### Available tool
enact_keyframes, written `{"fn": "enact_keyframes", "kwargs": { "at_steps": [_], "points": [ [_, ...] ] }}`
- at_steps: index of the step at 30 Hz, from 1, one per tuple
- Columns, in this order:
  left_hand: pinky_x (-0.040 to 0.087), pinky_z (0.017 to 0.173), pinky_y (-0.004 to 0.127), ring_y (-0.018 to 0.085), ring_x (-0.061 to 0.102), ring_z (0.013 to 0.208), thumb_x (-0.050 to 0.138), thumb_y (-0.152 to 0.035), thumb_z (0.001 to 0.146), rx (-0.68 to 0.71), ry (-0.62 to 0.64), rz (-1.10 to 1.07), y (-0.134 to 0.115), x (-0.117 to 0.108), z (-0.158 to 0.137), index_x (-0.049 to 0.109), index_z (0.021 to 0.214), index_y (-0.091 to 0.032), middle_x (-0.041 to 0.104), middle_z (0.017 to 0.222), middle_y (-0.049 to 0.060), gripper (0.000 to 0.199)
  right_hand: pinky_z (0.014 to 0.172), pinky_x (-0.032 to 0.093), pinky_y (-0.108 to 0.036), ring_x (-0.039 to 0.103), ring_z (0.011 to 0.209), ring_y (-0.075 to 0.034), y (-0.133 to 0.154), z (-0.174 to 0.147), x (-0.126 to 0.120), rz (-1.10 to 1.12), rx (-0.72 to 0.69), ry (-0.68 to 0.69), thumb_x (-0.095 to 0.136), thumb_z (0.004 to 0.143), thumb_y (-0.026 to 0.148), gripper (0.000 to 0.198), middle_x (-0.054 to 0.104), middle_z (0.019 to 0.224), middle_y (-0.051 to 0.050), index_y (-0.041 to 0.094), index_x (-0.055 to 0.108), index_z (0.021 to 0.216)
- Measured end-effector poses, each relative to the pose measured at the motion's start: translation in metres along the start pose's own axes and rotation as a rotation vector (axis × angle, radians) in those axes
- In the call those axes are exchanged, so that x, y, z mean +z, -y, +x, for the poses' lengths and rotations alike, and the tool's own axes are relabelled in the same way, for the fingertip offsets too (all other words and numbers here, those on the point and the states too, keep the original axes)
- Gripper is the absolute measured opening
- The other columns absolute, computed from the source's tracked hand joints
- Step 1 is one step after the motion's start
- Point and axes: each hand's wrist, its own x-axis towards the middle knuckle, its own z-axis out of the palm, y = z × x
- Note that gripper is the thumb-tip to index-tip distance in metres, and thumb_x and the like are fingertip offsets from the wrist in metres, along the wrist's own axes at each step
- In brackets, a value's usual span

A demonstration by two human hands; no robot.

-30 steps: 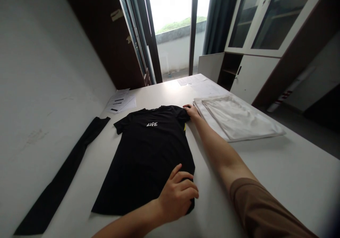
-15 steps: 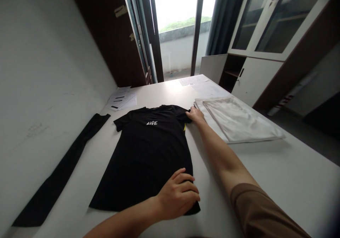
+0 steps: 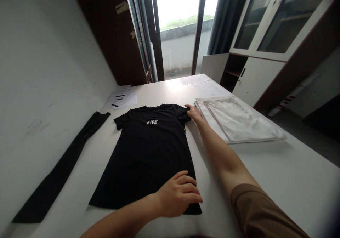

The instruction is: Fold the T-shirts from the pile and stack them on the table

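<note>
A black short-sleeved T-shirt [image 3: 148, 153] lies spread out on the white table [image 3: 220, 202], its collar away from me and white lettering on the chest. My left hand [image 3: 177, 196] rests over the lower right corner by the hem, with fingers apart and nothing held. Farther off, my right hand [image 3: 193, 113] is at the right sleeve of the shirt, fingers stretched, the index finger pointing left. A small yellow patch [image 3: 185, 126] shows at the shirt's side below that sleeve.
Folded white cloth [image 3: 239, 121] lies right of the shirt. A long black garment [image 3: 63, 167] lies on the left by the wall. Papers [image 3: 122, 97] are at the far left, more sheets [image 3: 195, 79] at the far edge. A cabinet [image 3: 260, 78] stands at the right.
My right hand's fingers have lifted and spread from the sleeve's edge. My left hand has shifted slightly right at the hem. The shirt lies nearly the same.
</note>
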Motion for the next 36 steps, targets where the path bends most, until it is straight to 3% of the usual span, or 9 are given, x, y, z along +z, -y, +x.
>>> {"fn": "enact_keyframes", "kwargs": {
  "at_steps": [4,7,11,16,27,32,36],
  "points": [
    [0.02,0.129,0.043,0.018,0.046,0.141,0.058,-0.019,0.094,0.023,0.044,0.064,-0.003,0.002,0.0,0.063,0.133,-0.03,0.067,0.134,-0.002,0.04,0.103,0.049,-0.037,0.066,0.118,-0.028,0.0,-0.004,0.001,-0.048,0.049,-0.047,0.057,0.093,0.026,0.049,0.071,0.129,-0.012,0.022,0.063,0.142],
    [0.02,0.129,0.044,0.02,0.045,0.143,0.06,-0.023,0.097,0.058,0.039,0.088,-0.004,0.004,-0.001,0.065,0.131,-0.032,0.067,0.134,-0.002,0.036,0.103,0.048,-0.041,0.065,0.118,-0.031,-0.001,-0.009,0.004,-0.105,0.089,-0.071,0.061,0.094,0.033,0.056,0.07,0.128,-0.018,0.02,0.055,0.148],
    [0.018,0.13,0.044,0.019,0.043,0.145,0.057,-0.023,0.1,0.132,0.042,0.102,-0.005,0.004,-0.001,0.068,0.123,-0.033,0.068,0.133,-0.006,0.027,0.103,0.048,-0.038,0.066,0.117,-0.029,-0.001,-0.011,0.007,-0.073,0.037,-0.066,0.06,0.095,0.032,0.061,0.07,0.128,-0.016,0.018,0.047,0.153],
    [0.018,0.13,0.044,0.018,0.048,0.139,0.058,-0.025,0.102,0.13,0.025,0.116,-0.003,0.008,-0.002,0.071,0.114,-0.032,0.071,0.125,-0.006,0.019,0.105,0.047,-0.037,0.067,0.116,-0.027,-0.004,-0.008,0.01,-0.04,-0.019,-0.079,0.054,0.096,0.025,0.057,0.07,0.131,-0.011,0.021,0.05,0.152],
    [0.021,0.129,0.044,0.019,0.049,0.138,0.062,-0.031,0.1,0.124,-0.006,0.13,-0.001,0.01,-0.002,0.071,0.112,-0.031,0.071,0.124,-0.005,0.015,0.102,0.047,-0.044,0.064,0.12,-0.035,0.002,-0.015,0.006,-0.093,0.131,-0.154,0.055,0.098,0.032,0.055,0.067,0.127,-0.025,0.012,0.048,0.148],
    [0.02,0.129,0.044,0.019,0.049,0.137,0.061,-0.028,0.101,0.109,-0.032,0.125,0.0,0.009,-0.002,0.071,0.111,-0.03,0.071,0.125,-0.005,0.015,0.098,0.05,-0.045,0.066,0.114,-0.037,0.003,-0.014,0.002,-0.096,0.195,-0.139,0.057,0.096,0.038,0.059,0.07,0.119,-0.025,0.012,0.049,0.148],
    [0.022,0.129,0.045,0.019,0.05,0.137,0.063,-0.032,0.1,0.114,-0.027,0.133,0.0,0.01,-0.002,0.072,0.11,-0.029,0.071,0.125,-0.004,0.014,0.101,0.049,-0.043,0.066,0.116,-0.033,-0.002,-0.008,0.001,-0.012,0.159,-0.149,0.053,0.096,0.032,0.06,0.068,0.129,-0.021,0.013,0.045,0.153]
  ]
}}
